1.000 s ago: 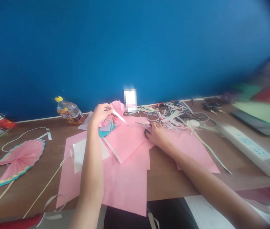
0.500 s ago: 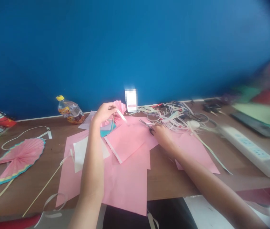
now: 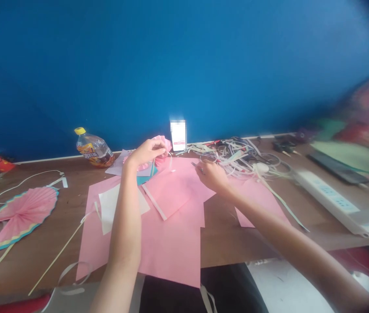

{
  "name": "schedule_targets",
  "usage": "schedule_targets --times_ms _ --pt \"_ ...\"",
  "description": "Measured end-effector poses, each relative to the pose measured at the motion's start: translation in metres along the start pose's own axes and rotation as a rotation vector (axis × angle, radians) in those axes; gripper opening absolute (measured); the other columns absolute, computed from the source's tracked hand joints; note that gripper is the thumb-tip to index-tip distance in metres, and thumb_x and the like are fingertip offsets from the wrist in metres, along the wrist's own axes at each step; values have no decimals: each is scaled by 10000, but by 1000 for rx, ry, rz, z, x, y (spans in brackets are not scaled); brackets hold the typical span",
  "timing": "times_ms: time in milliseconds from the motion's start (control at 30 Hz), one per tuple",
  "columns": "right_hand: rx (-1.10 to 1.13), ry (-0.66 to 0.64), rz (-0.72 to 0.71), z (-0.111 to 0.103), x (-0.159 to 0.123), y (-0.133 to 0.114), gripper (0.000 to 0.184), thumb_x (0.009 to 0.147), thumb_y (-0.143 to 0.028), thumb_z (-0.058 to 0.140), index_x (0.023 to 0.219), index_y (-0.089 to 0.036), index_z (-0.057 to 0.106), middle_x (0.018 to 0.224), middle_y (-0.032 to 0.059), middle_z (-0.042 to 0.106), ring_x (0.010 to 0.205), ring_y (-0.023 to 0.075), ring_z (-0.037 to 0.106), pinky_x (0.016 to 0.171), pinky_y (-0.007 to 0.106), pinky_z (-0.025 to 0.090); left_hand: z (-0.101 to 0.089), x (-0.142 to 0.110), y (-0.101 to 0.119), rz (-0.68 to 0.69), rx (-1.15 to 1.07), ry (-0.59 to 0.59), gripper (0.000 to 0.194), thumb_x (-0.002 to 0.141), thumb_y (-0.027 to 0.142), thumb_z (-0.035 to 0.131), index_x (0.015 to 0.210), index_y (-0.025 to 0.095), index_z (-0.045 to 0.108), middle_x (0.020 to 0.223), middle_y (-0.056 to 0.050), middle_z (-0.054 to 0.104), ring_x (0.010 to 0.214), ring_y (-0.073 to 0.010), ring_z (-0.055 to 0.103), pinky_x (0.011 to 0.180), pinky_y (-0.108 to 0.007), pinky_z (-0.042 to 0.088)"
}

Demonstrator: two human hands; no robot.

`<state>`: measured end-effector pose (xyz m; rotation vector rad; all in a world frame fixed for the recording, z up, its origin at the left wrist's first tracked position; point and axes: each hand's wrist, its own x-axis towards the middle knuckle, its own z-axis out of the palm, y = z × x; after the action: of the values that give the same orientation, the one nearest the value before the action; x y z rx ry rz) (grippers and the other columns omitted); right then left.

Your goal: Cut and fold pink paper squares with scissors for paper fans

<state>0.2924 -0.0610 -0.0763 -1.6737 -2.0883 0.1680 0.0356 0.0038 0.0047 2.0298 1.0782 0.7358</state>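
Observation:
My left hand [image 3: 145, 152] pinches the top of a pleated pink paper rosette [image 3: 162, 144], and a thin pale paper strip [image 3: 170, 164] hangs from it. My right hand [image 3: 212, 176] closes on a pair of scissors [image 3: 196, 165], with only the metal blades showing and the handles hidden by my fingers. Beneath both hands lie a folded pink paper sheet [image 3: 166, 193] and a larger pink paper sheet [image 3: 167, 248]. A white paper piece [image 3: 115, 206] rests on the larger sheet, partly behind my left forearm.
A finished pink paper fan [image 3: 24, 213] lies on the wooden table [image 3: 230, 248] at left, near a loose white strip. A tangle of paper strips [image 3: 233, 158] sits at the back, beside a plastic bottle [image 3: 93, 148] and a white power strip [image 3: 327, 198].
My right hand has lifted the scissors from the paper and moved up and left. My left hand has shifted right onto the rosette. The whole view has tilted slightly.

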Motion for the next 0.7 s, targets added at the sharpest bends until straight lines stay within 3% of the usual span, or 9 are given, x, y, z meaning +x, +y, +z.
schedule_targets --times_ms 67,233,300,367,500,567,700 --pt "297 0 -111 -2 12 -10 295 940 -298 407 991 -188 676 1048 86 658 933 200 597 780 292 423 0 -1 5 18 -3 -2 257 785 373 600 849 132 662 896 -66 681 856 -184 626 787 -306 461" --pt "926 -221 -47 11 36 -29 411 949 -490 385 1177 -238 615 1296 54 582 1183 192 513 985 333 372 1 1 8 29 -46 -49 331 813 435 580 799 113 657 781 -49 654 741 -146 593 719 -271 456" --pt "1062 -298 -44 19 39 -32 402 926 -504 430 1118 -219 640 1220 65 625 1153 188 529 993 342 369 3 3 2 30 -16 -58 307 779 425 625 786 120 657 769 -41 651 723 -142 588 693 -260 456" --pt "1149 -332 -58 25 39 -32 339 876 -467 535 995 -176 664 990 64 682 988 169 590 939 326 404 4 6 -8 32 18 -55 278 752 403 656 808 131 660 809 -45 663 751 -148 600 696 -255 461" --pt "1114 -394 54 19 36 -22 266 852 -394 572 834 -143 656 606 -11 558 567 89 504 619 229 429 5 11 -34 -38 59 -74 306 753 383 645 955 153 657 880 -60 675 792 -165 626 669 -250 470" --pt "981 -424 129 8 34 -15 232 844 -332 578 744 -132 642 561 -14 535 471 64 433 497 205 362 7 14 -48 -104 74 -109 384 752 371 638 1079 170 633 893 -60 678 776 -168 637 647 -250 472" --pt "695 -526 187 -9 33 -6 203 812 -238 580 644 -128 611 532 9 570 385 50 380 399 208 293 17 22 -74 -256 129 -230 495 702 319 673 1175 187 603 868 -46 692 777 -175 656 676 -248 471"
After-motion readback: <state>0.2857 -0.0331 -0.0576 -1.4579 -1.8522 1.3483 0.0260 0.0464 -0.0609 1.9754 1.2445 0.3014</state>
